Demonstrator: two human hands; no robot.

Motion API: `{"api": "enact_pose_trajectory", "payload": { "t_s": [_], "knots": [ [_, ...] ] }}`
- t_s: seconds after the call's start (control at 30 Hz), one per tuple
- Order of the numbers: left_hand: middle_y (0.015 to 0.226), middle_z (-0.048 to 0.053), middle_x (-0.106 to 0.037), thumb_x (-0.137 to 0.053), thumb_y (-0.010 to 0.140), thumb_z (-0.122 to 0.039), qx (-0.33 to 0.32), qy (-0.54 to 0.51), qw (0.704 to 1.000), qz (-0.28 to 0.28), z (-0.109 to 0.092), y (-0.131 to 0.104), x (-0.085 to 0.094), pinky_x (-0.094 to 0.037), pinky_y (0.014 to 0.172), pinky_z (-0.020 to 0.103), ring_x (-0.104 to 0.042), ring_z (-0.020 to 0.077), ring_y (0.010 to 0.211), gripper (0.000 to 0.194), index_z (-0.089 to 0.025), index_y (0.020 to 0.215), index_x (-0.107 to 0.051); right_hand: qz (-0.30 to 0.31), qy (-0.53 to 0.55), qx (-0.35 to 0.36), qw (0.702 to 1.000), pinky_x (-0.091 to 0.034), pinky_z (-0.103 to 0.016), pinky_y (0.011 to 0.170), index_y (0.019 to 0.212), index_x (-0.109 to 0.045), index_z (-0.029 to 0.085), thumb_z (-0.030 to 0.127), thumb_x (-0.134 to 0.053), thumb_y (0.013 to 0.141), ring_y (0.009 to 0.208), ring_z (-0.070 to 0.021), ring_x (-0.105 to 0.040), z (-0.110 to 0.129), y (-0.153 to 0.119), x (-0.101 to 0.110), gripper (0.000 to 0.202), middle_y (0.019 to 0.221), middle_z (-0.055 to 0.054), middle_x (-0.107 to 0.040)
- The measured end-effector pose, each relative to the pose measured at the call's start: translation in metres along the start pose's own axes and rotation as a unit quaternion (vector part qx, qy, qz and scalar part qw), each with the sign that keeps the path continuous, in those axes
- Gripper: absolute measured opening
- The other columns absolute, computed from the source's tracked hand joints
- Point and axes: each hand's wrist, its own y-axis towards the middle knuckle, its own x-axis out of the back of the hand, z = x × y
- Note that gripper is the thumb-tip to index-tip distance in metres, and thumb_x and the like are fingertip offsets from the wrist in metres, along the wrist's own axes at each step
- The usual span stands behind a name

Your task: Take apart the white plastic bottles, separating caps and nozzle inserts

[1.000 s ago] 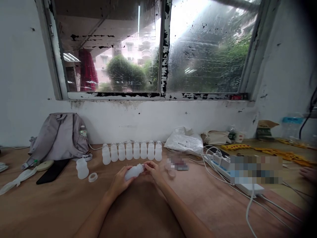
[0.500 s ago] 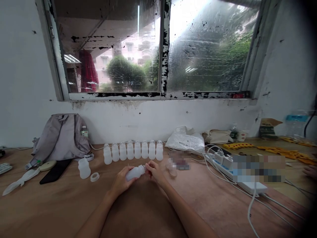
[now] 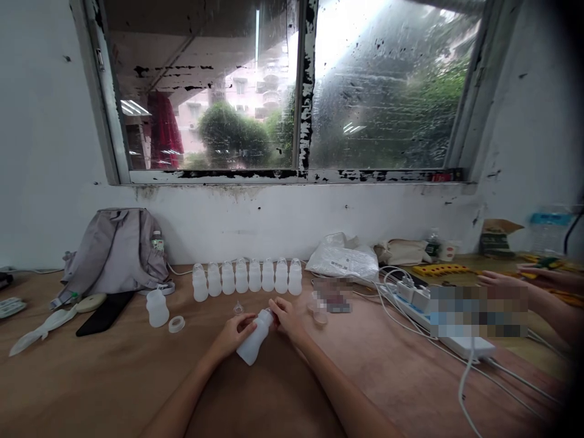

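My left hand (image 3: 232, 334) is closed around the upper part of a frosted white baby bottle (image 3: 252, 344), which leans with its base toward me. At the bottle's top, the fingers of my right hand (image 3: 285, 317) are pinched on the neck end; they partly hide what is there. A clear teat (image 3: 238, 308) rests on the table just beyond my left hand. Behind it, several similar bottles with clear tops (image 3: 228, 278) stand in a row near the wall. To the left are an open bottle without a top (image 3: 157, 309) and a white collar ring (image 3: 176, 329).
A grey backpack (image 3: 116, 255), a black phone-like slab (image 3: 100, 316) and a white plastic strip (image 3: 43, 331) are on the left. At right lie a silvery plastic bag (image 3: 342, 258) and a power strip (image 3: 460, 344) with cables. Another person's hand (image 3: 506, 286) is at the far right.
The bottle in my hands has swung from nearly lying to a steeper tilt, its base lower. The teat beyond my left hand shows more fully. Another person's hands have come further in at right.
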Motion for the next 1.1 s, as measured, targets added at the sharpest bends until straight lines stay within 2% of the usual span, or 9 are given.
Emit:
{"api": "enact_pose_trajectory", "payload": {
  "t_s": [0.1, 0.3, 0.47, 0.63, 0.8, 0.9, 1.0, 1.03, 1.1],
  "knots": [
    [0.103, 0.007, -0.062, -0.045, 0.077, -0.047, -0.011, -0.010, 1.000, 0.008, -0.001, 0.001, -0.001, -0.043, 0.080, 0.030, -0.057, 0.0202, 0.091, 0.045, -0.016, 0.108, -0.056, -0.001, 0.018, -0.002, 1.000, -0.034, -0.024, 0.036, 0.055, -0.041, 0.020, 0.053, -0.053, 0.068, 0.037, -0.0096, -0.041, -0.002, 0.002, 0.001, 0.037, 0.046, 0.005, -0.041],
    [0.101, 0.008, -0.062, -0.059, 0.066, -0.042, 0.003, 0.049, 0.997, -0.058, -0.003, 0.001, 0.001, -0.043, 0.081, 0.032, -0.057, 0.0231, 0.091, 0.046, -0.017, 0.105, -0.056, 0.015, 0.064, -0.032, 0.997, -0.043, -0.025, 0.043, 0.066, -0.051, 0.019, 0.049, -0.058, 0.065, 0.044, -0.0105, -0.049, 0.004, 0.000, 0.001, 0.031, 0.057, 0.003, -0.050],
    [0.100, 0.005, -0.062, -0.062, 0.064, -0.035, -0.026, 0.063, 0.995, -0.080, -0.006, -0.001, 0.003, -0.043, 0.080, 0.030, -0.057, 0.0212, 0.091, 0.043, -0.020, 0.103, -0.057, 0.054, 0.102, -0.059, 0.992, -0.047, -0.026, 0.052, 0.085, -0.057, 0.019, 0.040, -0.065, 0.061, 0.058, -0.0126, -0.055, 0.012, -0.003, 0.001, 0.033, 0.071, 0.000, -0.057],
    [0.098, 0.005, -0.064, -0.062, 0.064, -0.037, -0.013, 0.041, 0.996, -0.072, -0.006, 0.000, 0.004, -0.044, 0.079, 0.030, -0.058, 0.0215, 0.089, 0.044, -0.018, 0.103, -0.058, 0.063, 0.123, -0.069, 0.988, -0.048, -0.029, 0.058, 0.084, -0.060, 0.017, 0.038, -0.065, 0.062, 0.068, -0.0151, -0.057, 0.016, -0.006, 0.002, 0.031, 0.080, -0.003, -0.059],
    [0.094, 0.007, -0.065, -0.057, 0.069, -0.043, 0.002, -0.010, 0.999, -0.033, -0.004, 0.002, 0.007, -0.044, 0.076, 0.030, -0.059, 0.0222, 0.084, 0.043, -0.014, 0.100, -0.061, 0.127, 0.206, -0.079, 0.967, -0.046, -0.033, 0.072, 0.099, -0.059, 0.019, 0.032, -0.066, 0.062, 0.086, -0.0197, -0.057, 0.024, -0.009, 0.001, 0.040, 0.096, -0.007, -0.060],
    [0.092, 0.006, -0.066, -0.056, 0.069, -0.043, 0.001, -0.032, 0.999, -0.015, -0.004, 0.002, 0.006, -0.045, 0.074, 0.030, -0.059, 0.0222, 0.083, 0.043, -0.013, 0.100, -0.061, 0.127, 0.167, -0.081, 0.974, -0.046, -0.031, 0.067, 0.088, -0.062, 0.017, 0.034, -0.070, 0.058, 0.078, -0.0188, -0.058, 0.020, -0.007, -0.001, 0.035, 0.082, -0.005, -0.062],
    [0.095, 0.006, -0.066, -0.061, 0.065, -0.042, -0.003, -0.022, 0.999, -0.026, -0.005, 0.001, 0.002, -0.044, 0.078, 0.031, -0.059, 0.0229, 0.086, 0.046, -0.015, 0.102, -0.061, 0.057, 0.051, -0.093, 0.993, -0.043, -0.027, 0.053, 0.061, -0.061, 0.014, 0.045, -0.065, 0.061, 0.054, -0.0133, -0.052, 0.014, -0.004, -0.002, 0.031, 0.054, 0.000, -0.055],
    [0.096, 0.006, -0.066, -0.061, 0.064, -0.042, 0.000, -0.021, 0.999, -0.029, -0.005, 0.002, 0.001, -0.044, 0.078, 0.031, -0.059, 0.0230, 0.086, 0.047, -0.015, 0.102, -0.061, 0.045, 0.037, -0.097, 0.994, -0.041, -0.026, 0.051, 0.057, -0.060, 0.014, 0.048, -0.062, 0.064, 0.050, -0.0122, -0.050, 0.014, -0.004, -0.002, 0.034, 0.052, 0.001, -0.052],
    [0.095, 0.006, -0.066, -0.060, 0.065, -0.043, 0.011, -0.031, 0.999, -0.029, -0.006, 0.002, -0.001, -0.044, 0.076, 0.031, -0.059, 0.0229, 0.085, 0.047, -0.014, 0.102, -0.061, 0.070, 0.074, -0.097, 0.990, -0.042, -0.026, 0.053, 0.066, -0.062, 0.015, 0.048, -0.058, 0.067, 0.055, -0.0127, -0.052, 0.016, -0.006, -0.001, 0.034, 0.059, -0.001, -0.056]
  ]
}}
